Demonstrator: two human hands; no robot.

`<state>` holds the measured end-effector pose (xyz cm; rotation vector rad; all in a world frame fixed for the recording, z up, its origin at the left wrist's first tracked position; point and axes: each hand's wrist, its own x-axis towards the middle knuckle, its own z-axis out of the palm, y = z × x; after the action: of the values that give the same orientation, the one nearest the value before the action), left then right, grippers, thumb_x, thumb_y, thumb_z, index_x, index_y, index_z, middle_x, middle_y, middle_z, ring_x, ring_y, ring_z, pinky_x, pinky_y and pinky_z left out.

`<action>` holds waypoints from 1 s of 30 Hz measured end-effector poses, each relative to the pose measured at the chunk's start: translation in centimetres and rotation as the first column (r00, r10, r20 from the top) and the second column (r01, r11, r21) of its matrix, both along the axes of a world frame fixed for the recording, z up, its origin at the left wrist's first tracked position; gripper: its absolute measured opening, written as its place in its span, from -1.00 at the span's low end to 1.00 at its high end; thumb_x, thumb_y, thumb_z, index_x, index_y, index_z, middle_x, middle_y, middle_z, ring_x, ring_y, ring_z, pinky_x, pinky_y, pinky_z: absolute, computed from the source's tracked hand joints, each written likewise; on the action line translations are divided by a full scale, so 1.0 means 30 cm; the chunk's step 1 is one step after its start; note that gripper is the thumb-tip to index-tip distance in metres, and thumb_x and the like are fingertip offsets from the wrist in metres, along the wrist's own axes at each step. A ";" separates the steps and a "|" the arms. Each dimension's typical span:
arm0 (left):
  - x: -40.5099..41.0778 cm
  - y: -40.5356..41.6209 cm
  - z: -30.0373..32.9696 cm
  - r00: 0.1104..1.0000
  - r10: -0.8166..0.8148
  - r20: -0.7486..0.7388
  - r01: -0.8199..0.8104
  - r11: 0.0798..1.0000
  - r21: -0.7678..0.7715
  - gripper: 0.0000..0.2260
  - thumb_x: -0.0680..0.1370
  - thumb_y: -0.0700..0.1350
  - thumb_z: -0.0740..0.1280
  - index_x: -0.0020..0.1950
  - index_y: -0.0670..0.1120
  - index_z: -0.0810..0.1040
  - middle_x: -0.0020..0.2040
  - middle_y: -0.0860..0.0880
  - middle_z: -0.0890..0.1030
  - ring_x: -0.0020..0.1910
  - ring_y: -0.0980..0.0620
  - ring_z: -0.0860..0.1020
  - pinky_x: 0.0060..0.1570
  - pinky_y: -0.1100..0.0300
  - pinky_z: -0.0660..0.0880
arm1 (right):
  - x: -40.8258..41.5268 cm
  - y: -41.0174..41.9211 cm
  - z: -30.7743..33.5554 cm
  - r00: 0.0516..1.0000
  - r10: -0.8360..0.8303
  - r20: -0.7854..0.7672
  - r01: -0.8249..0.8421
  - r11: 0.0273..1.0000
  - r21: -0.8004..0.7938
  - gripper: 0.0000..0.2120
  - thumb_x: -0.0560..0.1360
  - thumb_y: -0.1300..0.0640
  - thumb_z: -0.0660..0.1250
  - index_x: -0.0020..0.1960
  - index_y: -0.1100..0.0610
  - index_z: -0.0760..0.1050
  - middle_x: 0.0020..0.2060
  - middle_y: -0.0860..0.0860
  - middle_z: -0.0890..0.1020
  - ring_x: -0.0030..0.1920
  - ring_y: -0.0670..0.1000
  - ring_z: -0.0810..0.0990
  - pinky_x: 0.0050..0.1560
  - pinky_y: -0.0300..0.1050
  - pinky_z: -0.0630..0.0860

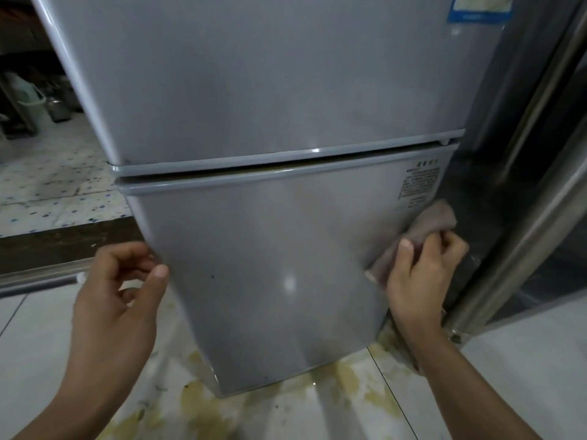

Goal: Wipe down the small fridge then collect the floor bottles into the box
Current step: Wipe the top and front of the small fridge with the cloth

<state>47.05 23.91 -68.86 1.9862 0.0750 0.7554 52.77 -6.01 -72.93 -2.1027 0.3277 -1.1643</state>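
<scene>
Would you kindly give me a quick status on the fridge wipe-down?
Right hand grips cloth at lower door's right edge. Left hand curled at fridge left edge, contact unclear. No bottles or box visible.

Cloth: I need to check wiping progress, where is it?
The cloth is in the right hand, pressed on the fridge's lower door's right edge.

The small fridge (254, 138) stood on the floor (317, 414), its upper door above the lower door (270, 265). The left hand (124, 290) was at the lower door's left edge. The right hand (422, 277) pressed a cloth (425, 223) on its right edge, beside a tall cabinet (524, 154).
</scene>
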 end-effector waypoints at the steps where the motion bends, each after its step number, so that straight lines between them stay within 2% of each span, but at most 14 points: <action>1: 0.001 -0.001 -0.001 1.000 -0.006 -0.006 0.006 1.000 0.009 -0.76 0.54 -0.14 0.28 -0.08 0.25 0.43 -0.09 0.30 0.55 -0.14 0.39 0.49 -0.32 0.49 0.39 | 0.006 0.017 0.057 0.998 -0.001 0.070 0.001 1.000 -0.002 -0.78 0.52 0.28 0.28 0.08 0.43 0.44 0.13 0.37 0.35 0.11 0.22 0.41 0.17 -0.26 0.26; 4: 0.009 -0.008 -0.008 0.999 -0.041 0.011 0.040 0.999 0.017 -0.75 0.55 -0.17 0.26 -0.09 0.23 0.40 -0.11 0.35 0.53 -0.12 0.44 0.46 -0.22 0.53 0.39 | 0.043 0.072 0.196 0.965 -0.009 0.262 0.012 1.000 -0.010 -0.68 0.53 0.23 0.24 0.21 0.41 0.42 0.09 0.33 0.36 0.09 0.11 0.36 0.20 -0.40 0.20; 7: 0.019 -0.008 -0.026 0.999 -0.041 0.029 0.041 0.999 -0.011 -0.78 0.56 -0.17 0.25 -0.09 0.19 0.39 -0.09 0.22 0.54 -0.08 0.38 0.48 -0.08 0.18 0.49 | 0.057 0.114 0.163 0.940 0.029 0.339 0.006 0.995 -0.103 -0.65 0.53 0.25 0.19 0.26 0.40 0.38 0.11 0.35 0.36 0.12 0.18 0.37 0.30 -0.20 0.24; 8: 0.021 -0.006 -0.030 0.999 -0.035 0.028 0.036 0.999 -0.017 -0.80 0.56 -0.16 0.25 -0.08 0.17 0.39 -0.08 0.19 0.54 -0.07 0.36 0.49 -0.08 0.10 0.49 | 0.047 0.127 0.111 0.941 0.075 0.331 -0.018 0.985 -0.174 -0.65 0.52 0.26 0.18 0.27 0.37 0.36 0.14 0.33 0.35 0.12 0.21 0.37 0.30 -0.14 0.27; 10: 0.023 -0.004 -0.032 0.999 -0.034 0.027 0.035 0.999 -0.015 -0.84 0.56 -0.15 0.25 -0.06 0.14 0.39 -0.08 0.20 0.54 -0.07 0.34 0.50 -0.10 0.06 0.51 | 0.011 0.146 -0.013 0.948 0.189 0.256 -0.103 0.943 -0.317 -0.66 0.53 0.22 0.15 0.29 0.28 0.30 0.20 0.22 0.29 0.09 0.23 0.38 0.21 0.00 0.35; 13: 0.024 -0.003 -0.021 0.998 -0.053 0.030 0.053 0.999 -0.005 -0.81 0.56 -0.18 0.26 -0.10 0.12 0.39 -0.13 0.29 0.53 -0.12 0.37 0.48 -0.19 0.24 0.51 | -0.014 0.135 -0.116 0.942 0.281 0.181 -0.156 0.849 -0.506 -0.71 0.49 0.25 0.25 0.19 0.24 0.32 0.17 0.15 0.28 0.00 0.19 0.37 0.07 0.01 0.39; 14: 0.023 -0.004 -0.017 0.998 -0.062 0.029 0.062 0.998 -0.003 -0.80 0.55 -0.19 0.26 -0.12 0.13 0.38 -0.14 0.31 0.53 -0.14 0.38 0.48 -0.22 0.24 0.50 | -0.016 0.124 -0.114 0.939 0.299 0.171 -0.166 0.827 -0.537 -0.68 0.44 0.30 0.31 0.15 0.23 0.32 0.15 0.15 0.29 -0.01 0.18 0.36 0.05 -0.01 0.38; 17: 0.014 -0.007 -0.007 0.997 -0.074 0.019 0.075 0.997 -0.019 -0.83 0.55 -0.18 0.26 -0.10 0.10 0.39 -0.15 0.30 0.53 -0.13 0.38 0.49 -0.16 0.12 0.50 | -0.020 0.105 -0.024 0.913 0.369 0.171 -0.232 0.819 -0.525 -0.66 0.45 0.27 0.25 0.20 0.21 0.27 0.13 0.14 0.28 0.05 0.17 0.38 0.07 -0.07 0.39; 21: 0.009 -0.009 -0.008 0.997 -0.074 -0.001 0.074 0.997 -0.026 -0.86 0.56 -0.12 0.25 -0.09 0.12 0.38 -0.14 0.23 0.52 -0.12 0.31 0.49 -0.14 0.11 0.50 | -0.014 0.158 0.133 0.883 0.354 0.307 -0.254 0.912 -0.322 -0.55 0.47 0.29 0.30 0.30 0.18 0.25 0.16 0.28 0.36 0.20 0.10 0.39 0.28 -0.33 0.29; 23: 0.007 -0.010 -0.003 0.997 -0.083 -0.008 0.083 0.996 -0.033 -0.83 0.56 -0.12 0.25 -0.12 0.16 0.37 -0.15 0.24 0.51 -0.14 0.30 0.49 -0.18 0.18 0.47 | -0.014 0.219 0.140 0.882 0.317 0.349 -0.210 0.927 -0.310 -0.58 0.49 0.28 0.31 0.31 0.19 0.28 0.16 0.24 0.35 0.16 0.11 0.40 0.24 -0.31 0.31; 24: 0.006 -0.011 0.000 0.997 -0.083 -0.008 0.082 0.996 -0.036 -0.82 0.56 -0.12 0.25 -0.12 0.17 0.37 -0.15 0.24 0.51 -0.15 0.31 0.49 -0.20 0.21 0.46 | -0.016 0.249 0.118 0.884 0.317 0.344 -0.186 0.913 -0.364 -0.60 0.50 0.27 0.31 0.31 0.19 0.30 0.16 0.19 0.32 0.11 0.13 0.41 0.17 -0.22 0.37; 26: 0.005 -0.012 0.002 0.997 -0.077 -0.008 0.077 0.996 -0.035 -0.82 0.56 -0.13 0.26 -0.13 0.16 0.37 -0.15 0.20 0.52 -0.16 0.32 0.49 -0.22 0.26 0.45 | -0.036 0.302 0.033 0.882 0.370 0.290 -0.175 0.831 -0.528 -0.63 0.52 0.26 0.30 0.29 0.11 0.33 0.13 0.13 0.30 -0.01 0.17 0.40 0.00 -0.01 0.45; 28: 0.003 -0.012 0.007 0.997 -0.076 -0.012 0.076 0.996 -0.038 -0.82 0.55 -0.14 0.26 -0.13 0.15 0.37 -0.15 0.16 0.53 -0.17 0.31 0.50 -0.25 0.29 0.44 | -0.062 0.318 -0.050 0.877 0.443 0.186 -0.198 0.687 -0.699 -0.64 0.53 0.26 0.25 0.29 0.03 0.36 0.10 0.10 0.33 -0.06 0.16 0.40 -0.09 0.01 0.50; 30: -0.001 -0.006 0.013 0.997 -0.078 -0.012 0.077 0.996 -0.034 -0.81 0.54 -0.16 0.28 -0.13 0.14 0.39 -0.16 0.14 0.54 -0.19 0.30 0.49 -0.28 0.38 0.44 | -0.065 0.298 -0.072 0.862 0.494 0.113 -0.206 0.546 -0.812 -0.62 0.51 0.26 0.27 0.27 -0.02 0.38 0.09 0.05 0.36 -0.05 0.13 0.43 -0.08 0.00 0.52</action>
<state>47.02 23.72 -68.46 1.9509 0.0184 0.6865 50.81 2.94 -75.11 -2.4227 -0.9278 -1.5300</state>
